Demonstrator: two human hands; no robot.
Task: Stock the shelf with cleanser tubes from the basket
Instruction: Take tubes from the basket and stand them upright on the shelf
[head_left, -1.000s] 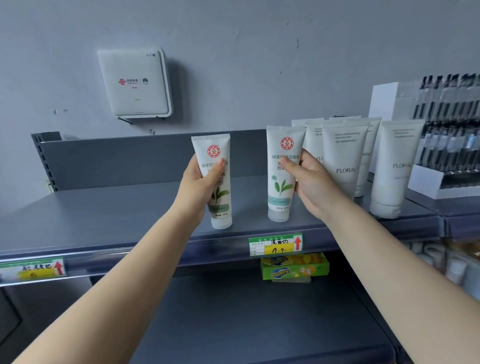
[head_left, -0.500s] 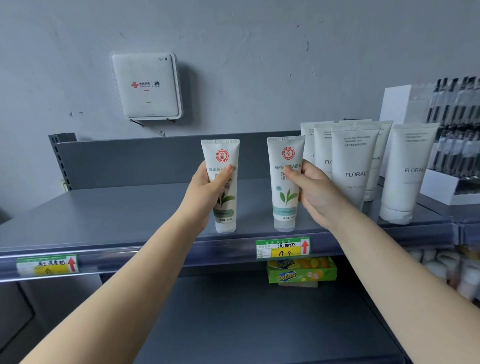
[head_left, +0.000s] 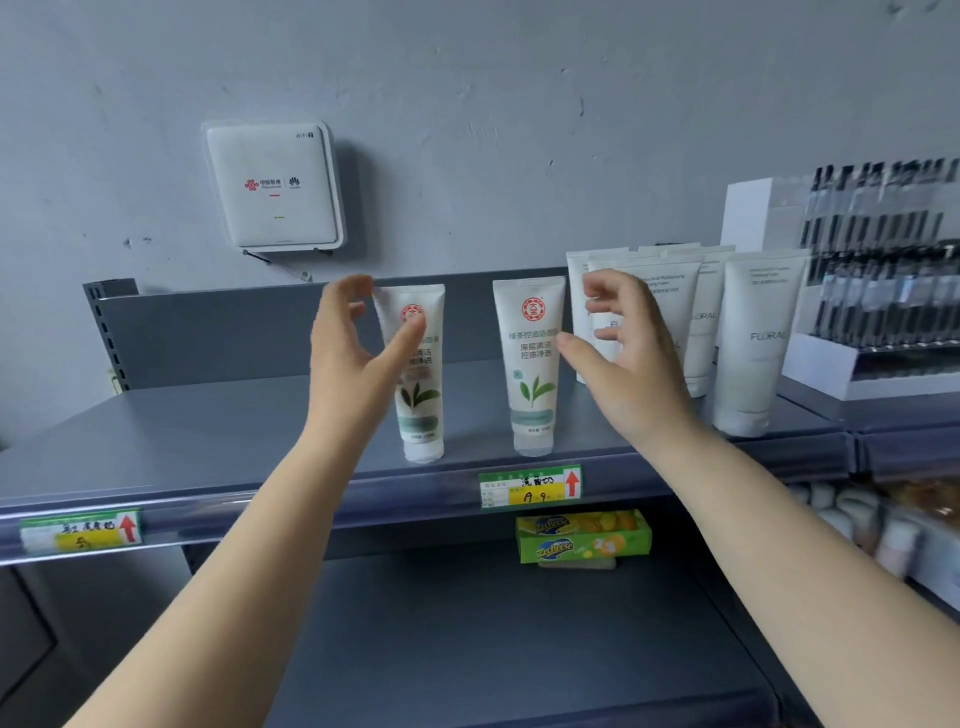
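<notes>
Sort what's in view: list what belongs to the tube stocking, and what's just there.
Job: left green-leaf tube; right green-leaf tube; shelf; left hand, open; right hand, open.

Just there: FLORAL tubes; wall box; price tag; green-yellow carton; black-item display.

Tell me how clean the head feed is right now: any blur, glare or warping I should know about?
Head view: light is even and soft, with no harsh shadows. The two green-tea tubes read fairly sharp, while the left hand and right hand are slightly smeared. The dark packs in the display rack at the right edge are heavily blurred. The shelf edge shows a faint sheen and bows from the wide-angle lens.
</notes>
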